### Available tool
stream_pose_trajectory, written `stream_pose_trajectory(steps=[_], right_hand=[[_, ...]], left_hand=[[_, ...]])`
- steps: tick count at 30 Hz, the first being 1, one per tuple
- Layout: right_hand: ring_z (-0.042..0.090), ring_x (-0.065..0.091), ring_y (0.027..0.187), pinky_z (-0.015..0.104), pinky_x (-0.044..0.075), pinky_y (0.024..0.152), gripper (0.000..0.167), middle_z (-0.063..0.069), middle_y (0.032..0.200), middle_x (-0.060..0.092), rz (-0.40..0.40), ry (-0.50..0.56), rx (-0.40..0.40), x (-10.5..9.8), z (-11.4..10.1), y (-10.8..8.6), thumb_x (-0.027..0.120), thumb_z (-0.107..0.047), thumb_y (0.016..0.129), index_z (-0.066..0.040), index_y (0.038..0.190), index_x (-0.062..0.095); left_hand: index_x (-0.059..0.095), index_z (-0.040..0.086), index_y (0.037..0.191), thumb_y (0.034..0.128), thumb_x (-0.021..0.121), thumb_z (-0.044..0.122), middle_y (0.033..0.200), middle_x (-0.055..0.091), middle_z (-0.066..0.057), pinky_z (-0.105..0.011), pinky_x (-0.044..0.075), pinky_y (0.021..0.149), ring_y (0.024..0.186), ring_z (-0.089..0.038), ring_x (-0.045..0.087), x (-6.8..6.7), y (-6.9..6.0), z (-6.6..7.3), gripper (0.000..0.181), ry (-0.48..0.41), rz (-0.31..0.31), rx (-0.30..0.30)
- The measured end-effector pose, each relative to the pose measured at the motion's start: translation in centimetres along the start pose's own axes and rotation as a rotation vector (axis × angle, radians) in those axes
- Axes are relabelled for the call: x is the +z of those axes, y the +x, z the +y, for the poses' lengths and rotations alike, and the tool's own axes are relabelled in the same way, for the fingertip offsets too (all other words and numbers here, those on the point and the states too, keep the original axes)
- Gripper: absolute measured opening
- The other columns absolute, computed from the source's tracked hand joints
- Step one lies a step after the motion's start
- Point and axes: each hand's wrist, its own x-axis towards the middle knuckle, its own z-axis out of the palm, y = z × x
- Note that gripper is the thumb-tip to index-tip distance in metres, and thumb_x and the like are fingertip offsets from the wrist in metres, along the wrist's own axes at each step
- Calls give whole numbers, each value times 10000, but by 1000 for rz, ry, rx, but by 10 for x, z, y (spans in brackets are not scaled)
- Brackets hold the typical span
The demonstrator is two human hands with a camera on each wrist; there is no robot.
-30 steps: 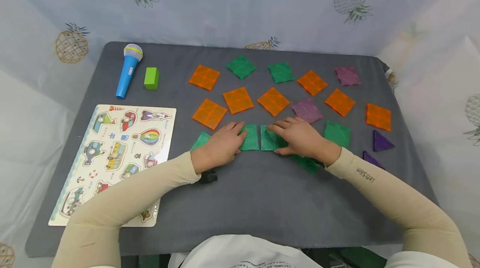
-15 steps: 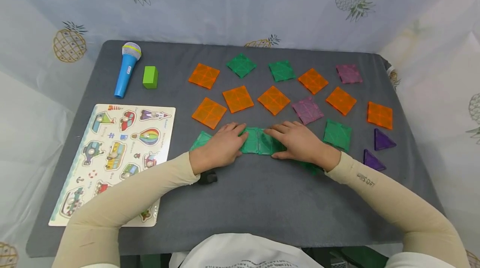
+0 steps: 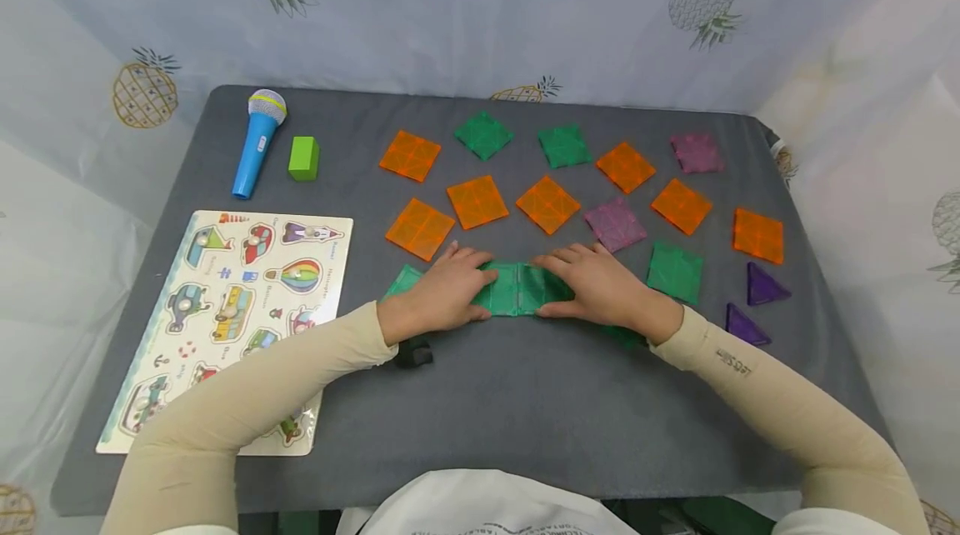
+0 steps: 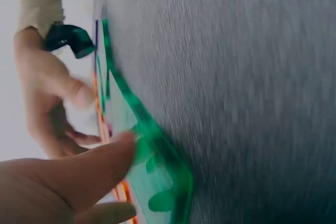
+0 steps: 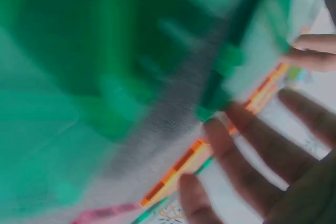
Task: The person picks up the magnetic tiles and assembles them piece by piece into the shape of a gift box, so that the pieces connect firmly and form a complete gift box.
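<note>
Grey tabletop (image 3: 480, 418) lay on the near side of the fingers in my head feed, with a picture board (image 3: 225, 310) well off to their left. The left hand (image 3: 450, 287) held the left green square (image 3: 501, 292), thumb at its near edge, other fingers toward its far one. The right hand (image 3: 600, 289) gripped the right green square (image 3: 540, 289) in the same narrow span, though blur in the wrist views hid the exact contact. Both squares lay between the hands, meeting along a seam.

I took the step in hand to be joining them edge to edge; the next move, I judged, called for level edges and gentle, even inward pressure before either grip loosened.

A loose green square (image 3: 675, 271) and purple triangles (image 3: 765, 285) sat right of the right fingers. Just beyond those fingertips I saw a purple square (image 3: 617, 224); past both hands, scattered orange squares (image 3: 549, 203). Farthest from the left fingers, up and left, lay a blue microphone (image 3: 256, 152).
</note>
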Motion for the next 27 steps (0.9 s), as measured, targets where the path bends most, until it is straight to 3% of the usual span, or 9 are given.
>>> stream_pose_trajectory(steps=[3, 7, 9, 12, 15, 19, 23, 27], right_hand=[[327, 551, 1161, 596, 427, 932, 624, 106, 1261, 623, 11, 43, 99, -6, 5, 10, 663, -504, 864, -121, 1343, 550], [390, 515, 1186, 636, 391, 964, 554, 166, 1289, 592, 44, 65, 239, -14, 22, 30, 643, -432, 905, -81, 1325, 556], [408, 482, 1216, 647, 370, 976, 551, 177, 1331, 562, 49, 71, 297, -14, 31, 37, 637, -427, 911, -72, 1324, 551], [416, 421, 1260, 676, 310, 982, 566, 177, 1387, 511, 38, 63, 376, -12, 41, 42, 616, -460, 915, -87, 1333, 538], [424, 369, 1293, 680, 266, 962, 653, 184, 1432, 458, 17, 76, 431, -9, 45, 47, 607, -511, 902, -94, 1390, 488], [451, 335, 1314, 716, 205, 974, 797, 199, 1469, 410, -31, 88, 448, -9, 45, 61, 587, -575, 886, -83, 1474, 370], [473, 361, 1284, 744, 183, 974, 781, 204, 1462, 411, -88, 79, 445, -12, 41, 72, 599, -545, 892, -111, 1486, 335], [468, 414, 1217, 712, 251, 936, 697, 209, 1426, 434, -117, 57, 462, -12, 38, 73, 610, -492, 906, -142, 1458, 368]], left_hand=[[571, 50, 1332, 864, 723, 328, 1404, 485, -179, -539, 254, 1144, 1312, -343, 434, -3, 9, -9, 565, -26, 51, -59], [508, 46, 1385, 854, 736, 326, 1396, 453, -233, -532, 285, 1127, 1296, -390, 419, -12, 31, -25, 642, -1, 129, -168], [444, 61, 1432, 852, 731, 364, 1414, 409, -255, -545, 278, 1124, 1304, -414, 390, -18, 44, -32, 715, 26, 123, -223], [408, 76, 1446, 863, 700, 425, 1388, 402, -265, -574, 267, 1118, 1291, -436, 377, -26, 63, -42, 740, 61, 63, -276], [524, 68, 1328, 885, 675, 414, 1273, 500, -231, -569, 291, 1102, 1216, -422, 444, -33, 74, -48, 582, 76, 0, -280], [636, 68, 1116, 899, 675, 347, 1114, 580, -155, -524, 361, 1048, 1093, -365, 516, -37, 76, -50, 356, 77, -34, -270], [637, 65, 1173, 881, 701, 318, 1151, 589, -136, -507, 386, 1029, 1082, -342, 529, -35, 68, -44, 392, 58, -58, -229], [604, 64, 1278, 876, 709, 291, 1209, 591, -132, -522, 358, 1066, 1111, -336, 536, -32, 60, -35, 474, 9, -83, -157]])
